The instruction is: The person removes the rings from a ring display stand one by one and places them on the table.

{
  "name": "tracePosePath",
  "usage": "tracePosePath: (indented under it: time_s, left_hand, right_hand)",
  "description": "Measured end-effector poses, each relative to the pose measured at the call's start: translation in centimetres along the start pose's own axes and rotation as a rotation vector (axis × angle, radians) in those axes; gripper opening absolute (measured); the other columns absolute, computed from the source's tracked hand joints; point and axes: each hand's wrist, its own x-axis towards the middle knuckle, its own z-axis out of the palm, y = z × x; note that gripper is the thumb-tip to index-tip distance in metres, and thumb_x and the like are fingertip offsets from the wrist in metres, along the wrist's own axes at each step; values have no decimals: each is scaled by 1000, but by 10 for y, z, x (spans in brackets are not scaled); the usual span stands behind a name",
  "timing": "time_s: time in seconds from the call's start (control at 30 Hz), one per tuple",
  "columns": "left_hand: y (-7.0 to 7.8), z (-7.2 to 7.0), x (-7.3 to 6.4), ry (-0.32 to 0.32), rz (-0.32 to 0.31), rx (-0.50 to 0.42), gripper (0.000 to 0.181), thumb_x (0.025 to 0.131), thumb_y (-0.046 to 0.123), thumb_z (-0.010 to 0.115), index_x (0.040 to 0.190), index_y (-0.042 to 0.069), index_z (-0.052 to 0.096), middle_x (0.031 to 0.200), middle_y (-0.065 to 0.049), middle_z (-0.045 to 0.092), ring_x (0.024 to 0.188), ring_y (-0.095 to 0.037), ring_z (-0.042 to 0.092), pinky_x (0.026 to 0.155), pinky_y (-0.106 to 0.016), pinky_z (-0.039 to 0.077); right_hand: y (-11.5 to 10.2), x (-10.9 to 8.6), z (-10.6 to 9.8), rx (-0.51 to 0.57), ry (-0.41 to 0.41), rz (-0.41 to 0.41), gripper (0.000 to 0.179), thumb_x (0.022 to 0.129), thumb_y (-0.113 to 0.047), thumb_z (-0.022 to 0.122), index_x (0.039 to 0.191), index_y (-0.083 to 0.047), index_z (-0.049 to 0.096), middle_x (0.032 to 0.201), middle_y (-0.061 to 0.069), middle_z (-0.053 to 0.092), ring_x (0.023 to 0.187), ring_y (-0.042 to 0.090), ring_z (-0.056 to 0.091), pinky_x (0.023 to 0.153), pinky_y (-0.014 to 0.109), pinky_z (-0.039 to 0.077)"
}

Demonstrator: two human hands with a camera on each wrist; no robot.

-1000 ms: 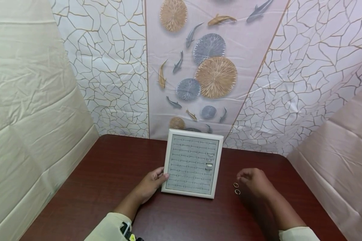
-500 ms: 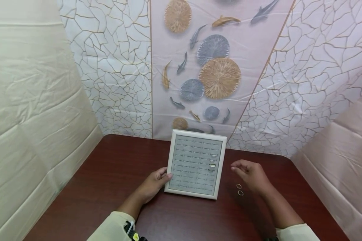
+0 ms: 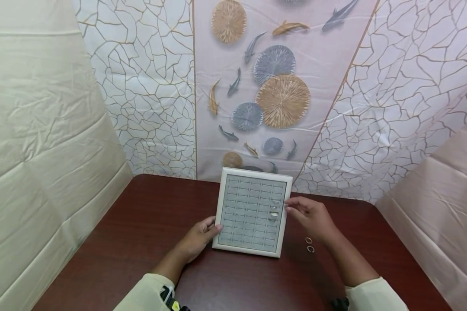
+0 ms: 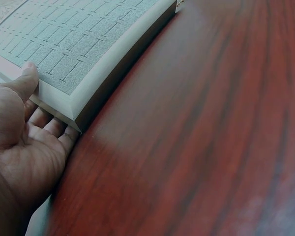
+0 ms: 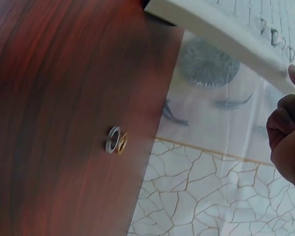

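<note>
A white-framed ring display board (image 3: 253, 211) with a grey slotted pad is propped at a tilt on the table. My left hand (image 3: 196, 239) grips its lower left edge, thumb on the front and fingers behind, as the left wrist view (image 4: 34, 128) confirms. Several rings (image 3: 273, 214) sit in slots near the right edge. My right hand (image 3: 313, 216) is at the board's right edge beside those rings, thumb and index finger close together. Whether a small thing is between the fingertips cannot be seen. On the table lie two rings, one silver (image 5: 111, 140) and one gold (image 5: 123, 143).
The dark red wooden table (image 3: 159, 207) has a rounded far edge. Behind it hangs a patterned cloth (image 3: 155, 108), and plain pale cloth (image 3: 43, 151) lines the sides. The two loose rings lie below my right forearm's inner side.
My right hand has moved left and up from beside the loose rings to the board's right edge. My left hand keeps its grip on the board. The head view shifted slightly.
</note>
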Motion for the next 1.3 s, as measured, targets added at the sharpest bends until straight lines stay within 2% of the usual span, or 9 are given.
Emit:
tracePosePath:
  time_s: [0.03, 0.13, 0.47, 0.73, 0.93, 1.3]
  left_hand:
    - [0, 0, 0, 1, -3, 0, 58, 102, 33, 54, 151, 10, 36, 143, -13, 57, 125, -19, 60, 103, -29, 49]
    - [0, 0, 0, 2, -5, 4, 59, 102, 33, 55, 152, 9, 35, 143, -13, 57, 125, -19, 60, 103, -28, 49]
    - [0, 0, 1, 3, -8, 12, 60, 102, 34, 55, 152, 8, 34, 144, -13, 57, 126, -19, 59, 104, -28, 48]
    - [0, 0, 1, -2, 2, 2, 59, 102, 33, 55, 151, 7, 35, 143, -14, 57, 125, -20, 60, 102, -28, 49]
    - [-1, 0, 1, 3, -1, 10, 61, 102, 34, 55, 152, 7, 33, 144, -14, 56, 127, -20, 58, 103, -29, 48]
    - [-3, -1, 2, 8, -7, 14, 64, 102, 35, 55, 153, 6, 31, 145, -15, 55, 129, -21, 57, 105, -30, 47]
  right_hand:
    - [-2, 1, 1, 2, -1, -1, 14, 91, -16, 72, 105, -16, 74, 57, -5, 41, 47, 1, 34, 43, 23, 32]
    - [-5, 3, 4, 7, -10, -10, 15, 92, -17, 72, 107, -17, 75, 56, -7, 38, 47, 1, 32, 43, 23, 31]
    - [-13, 9, 9, -14, 1, -45, 19, 91, -14, 72, 110, -17, 75, 56, -6, 38, 46, 1, 32, 43, 22, 32]
    - [-18, 17, 13, -107, 26, -117, 11, 90, -16, 74, 100, -17, 78, 51, -9, 41, 45, 1, 31, 43, 21, 32]
    - [-26, 20, 15, -174, 2, -86, 5, 92, -18, 72, 95, -17, 76, 53, -7, 50, 47, 2, 37, 46, 22, 37]
    - [-28, 20, 19, -214, -41, -39, 6, 98, -20, 64, 93, -18, 66, 58, -7, 48, 50, 6, 41, 48, 23, 37]
